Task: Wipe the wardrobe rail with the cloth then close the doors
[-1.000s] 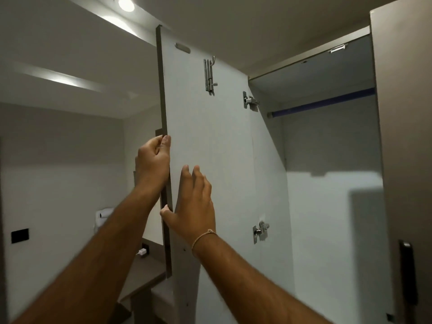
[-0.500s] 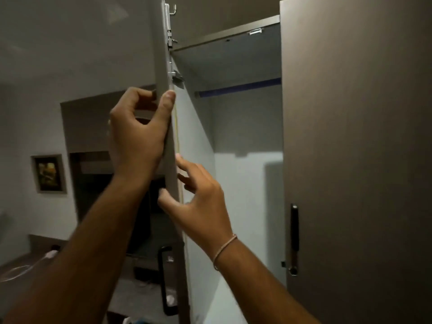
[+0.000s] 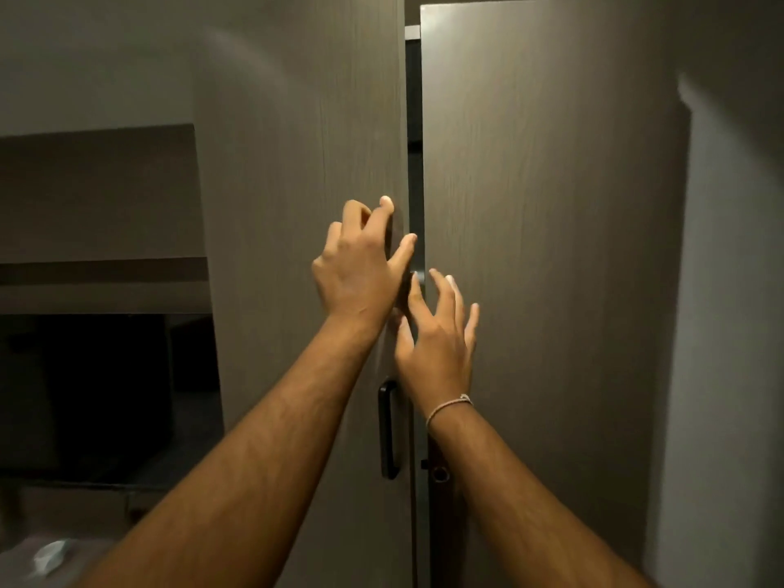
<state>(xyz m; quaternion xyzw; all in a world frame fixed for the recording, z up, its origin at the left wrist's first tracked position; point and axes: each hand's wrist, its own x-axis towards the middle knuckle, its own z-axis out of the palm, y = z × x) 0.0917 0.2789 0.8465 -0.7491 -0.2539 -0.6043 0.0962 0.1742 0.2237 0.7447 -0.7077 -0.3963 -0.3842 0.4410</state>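
The task is looking nearly finished, judging from how things are standing now. The left door is sitting almost flush w/ the wardrobe front, and only a narrow dark gap is remaining between it and the right door. The right door is seeming to stand a bit proud at its top edge, so probably it is not fully home yet. The rail is not visible, it is hidden behind the doors, so I cannot confirm the wiping from here. The cloth is also not in view; neither hand is carrying it. What is left, I think: pressing both doors until the gap is disappearing.

The left hand is raised at approx. head level, forearm reaching up and fwd. Its fingertips are touching the left door near the free edge, fingers bent a little, and the thumb is stretching toward the gap. It is pushing, not grasping anything.

The right hand is sitting just below and beside the left one, in front of the gap and the right door's inner edge. Its fingers are spread and relaxed, holding nothing; whether they are really touching the door I cannot tell. A thin bracelet is on this wrist.

The black handle of the left door is below both hands, untouched.
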